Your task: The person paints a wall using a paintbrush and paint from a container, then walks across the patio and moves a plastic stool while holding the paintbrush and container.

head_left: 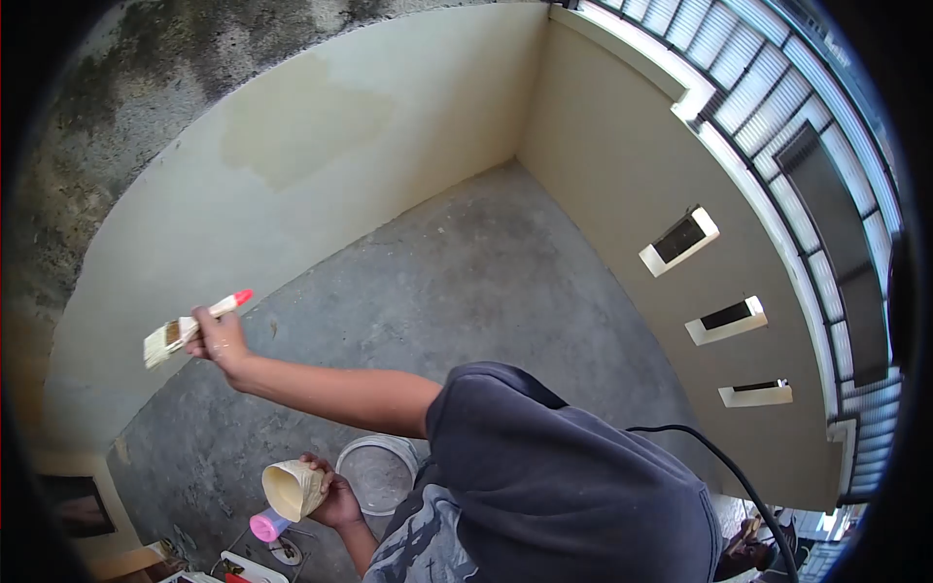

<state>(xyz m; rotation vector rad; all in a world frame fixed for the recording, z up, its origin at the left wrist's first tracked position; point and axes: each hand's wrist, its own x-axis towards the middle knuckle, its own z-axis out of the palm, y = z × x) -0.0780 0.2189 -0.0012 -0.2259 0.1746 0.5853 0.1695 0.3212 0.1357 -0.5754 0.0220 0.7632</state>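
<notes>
My right hand reaches out to the left, its fingers closed round a paintbrush. The brush has a red-tipped handle, and its wide bristles are coated in cream paint and point down-left, near the pale wall. Lower down, my left hand is wrapped round a cream, paint-smeared cup. The cup is tilted with its mouth towards the left, and its inside looks cream-coloured. A darker beige patch shows on the upper part of the wall.
A round whitish bucket stands on the grey concrete floor beside my left hand. A pink-ended object lies below the cup. The right-hand wall has three small openings. A black cable curves past my shoulder.
</notes>
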